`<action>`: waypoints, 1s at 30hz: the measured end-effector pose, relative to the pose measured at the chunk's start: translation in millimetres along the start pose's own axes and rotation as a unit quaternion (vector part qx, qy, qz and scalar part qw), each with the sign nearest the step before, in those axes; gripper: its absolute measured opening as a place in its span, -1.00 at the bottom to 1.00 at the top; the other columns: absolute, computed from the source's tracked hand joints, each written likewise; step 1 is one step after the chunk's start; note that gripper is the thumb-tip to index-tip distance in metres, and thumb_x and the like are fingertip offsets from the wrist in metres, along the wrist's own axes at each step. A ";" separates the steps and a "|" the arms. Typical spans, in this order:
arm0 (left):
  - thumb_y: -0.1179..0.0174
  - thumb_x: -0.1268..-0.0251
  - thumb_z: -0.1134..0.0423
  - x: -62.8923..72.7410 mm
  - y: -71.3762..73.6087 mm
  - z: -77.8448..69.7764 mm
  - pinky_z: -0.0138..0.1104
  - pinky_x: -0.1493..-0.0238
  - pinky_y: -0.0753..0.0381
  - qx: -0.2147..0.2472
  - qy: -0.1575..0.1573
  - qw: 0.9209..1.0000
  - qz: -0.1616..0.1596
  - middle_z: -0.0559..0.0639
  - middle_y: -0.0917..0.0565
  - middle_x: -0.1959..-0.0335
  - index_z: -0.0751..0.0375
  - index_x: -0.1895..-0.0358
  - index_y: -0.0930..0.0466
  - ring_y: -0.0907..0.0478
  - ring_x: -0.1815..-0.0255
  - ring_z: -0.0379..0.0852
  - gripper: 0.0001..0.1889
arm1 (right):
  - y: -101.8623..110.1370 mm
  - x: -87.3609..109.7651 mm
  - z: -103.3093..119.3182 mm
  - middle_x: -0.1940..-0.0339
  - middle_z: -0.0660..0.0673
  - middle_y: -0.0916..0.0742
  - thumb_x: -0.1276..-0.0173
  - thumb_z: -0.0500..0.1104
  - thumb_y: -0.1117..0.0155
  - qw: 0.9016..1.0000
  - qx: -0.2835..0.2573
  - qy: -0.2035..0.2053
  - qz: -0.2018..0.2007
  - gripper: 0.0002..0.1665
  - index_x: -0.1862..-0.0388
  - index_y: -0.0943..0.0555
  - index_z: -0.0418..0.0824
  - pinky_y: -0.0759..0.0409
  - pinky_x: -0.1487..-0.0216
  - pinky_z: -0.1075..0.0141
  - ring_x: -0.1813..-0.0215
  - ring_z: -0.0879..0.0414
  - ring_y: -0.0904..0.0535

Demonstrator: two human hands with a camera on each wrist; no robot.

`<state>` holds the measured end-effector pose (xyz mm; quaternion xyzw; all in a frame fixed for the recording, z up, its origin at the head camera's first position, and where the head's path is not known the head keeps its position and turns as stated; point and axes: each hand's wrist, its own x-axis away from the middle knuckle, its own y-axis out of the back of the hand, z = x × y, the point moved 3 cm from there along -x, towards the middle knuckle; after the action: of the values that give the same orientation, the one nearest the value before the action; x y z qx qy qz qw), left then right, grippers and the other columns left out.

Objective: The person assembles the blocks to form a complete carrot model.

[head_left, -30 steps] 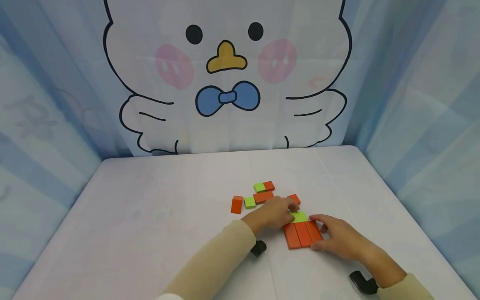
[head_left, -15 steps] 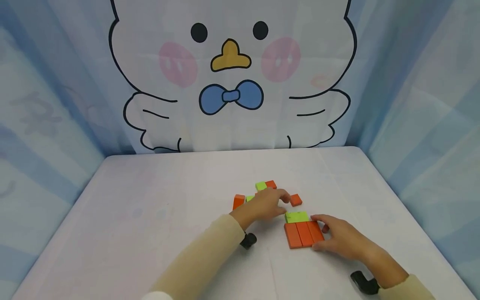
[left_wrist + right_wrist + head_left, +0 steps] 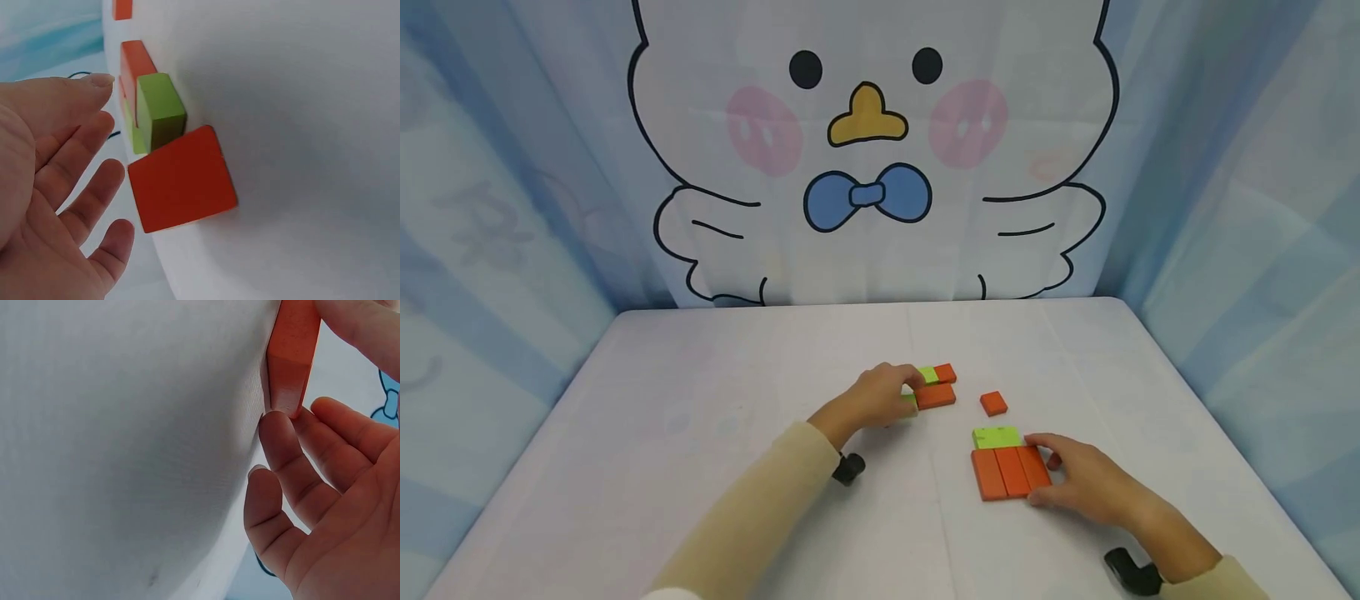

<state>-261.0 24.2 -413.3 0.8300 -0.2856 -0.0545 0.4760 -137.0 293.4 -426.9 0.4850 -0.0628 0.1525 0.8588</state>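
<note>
In the head view my left hand (image 3: 876, 396) is over the left group of blocks, fingers loosely bent with nothing between them. The left wrist view shows its fingertips beside an upright orange block (image 3: 181, 181) and a green block (image 3: 161, 109). That orange block is hidden behind the hand in the head view. My right hand (image 3: 1086, 479) holds the rightmost of three orange blocks (image 3: 1012, 472) lying side by side, its thumb and fingers at the block's ends. A light green block (image 3: 996, 437) lies against their far edge.
A small orange block (image 3: 994, 404) lies alone behind the flat group. Farther left are a long orange block (image 3: 936, 396), a small green block (image 3: 928, 375) and a small orange block (image 3: 945, 372). The white table (image 3: 737, 375) has curtains along its back and sides.
My left hand has left the light green block and moved left to the other blocks, uncovering the lone orange block. The right hand stays at the flat orange group.
</note>
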 end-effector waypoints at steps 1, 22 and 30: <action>-0.32 -0.28 0.27 -0.2 -0.8 2.5 -0.19 -0.06 -0.50 0.000 0.002 1.000 0.000 -0.10 -0.62 -0.11 0.02 -0.17 -0.59 -0.47 -0.03 -0.09 -0.62 | 0.0 0.0 -0.1 0.15 -0.03 -0.59 -0.09 0.10 -0.59 1.000 0.001 0.000 0.000 -0.05 -0.37 -0.44 -0.29 -0.49 0.13 0.14 0.12 0.04 -0.46; -0.50 -0.13 0.07 3.8 -7.9 18.2 -0.01 -0.25 -0.15 -0.060 0.002 0.998 -0.012 -0.24 -0.62 0.11 -0.02 -0.12 -0.62 -0.39 -0.12 -0.11 -0.53 | 1.2 1.7 -0.4 0.17 -0.04 -0.58 -0.07 0.10 -0.60 1.000 -0.001 0.002 0.008 -0.03 -0.39 -0.43 -0.27 -0.48 0.14 0.14 0.13 0.04 -0.46; -0.42 -0.23 0.18 6.3 -11.2 17.1 0.08 -0.30 -0.10 -0.060 -0.020 0.998 -0.006 -0.28 -0.64 0.11 -0.03 -0.07 -0.63 -0.37 -0.21 -0.05 -0.65 | 1.5 1.2 -2.2 0.17 -0.05 -0.57 -0.07 0.12 -0.59 1.000 -0.002 0.012 0.011 -0.01 -0.39 -0.42 -0.28 -0.47 0.15 0.12 0.12 0.03 -0.46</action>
<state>-257.3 12.1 -430.6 0.8002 -0.2865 -0.0913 0.5190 -136.4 296.2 -426.5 0.4808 -0.0584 0.1670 0.8588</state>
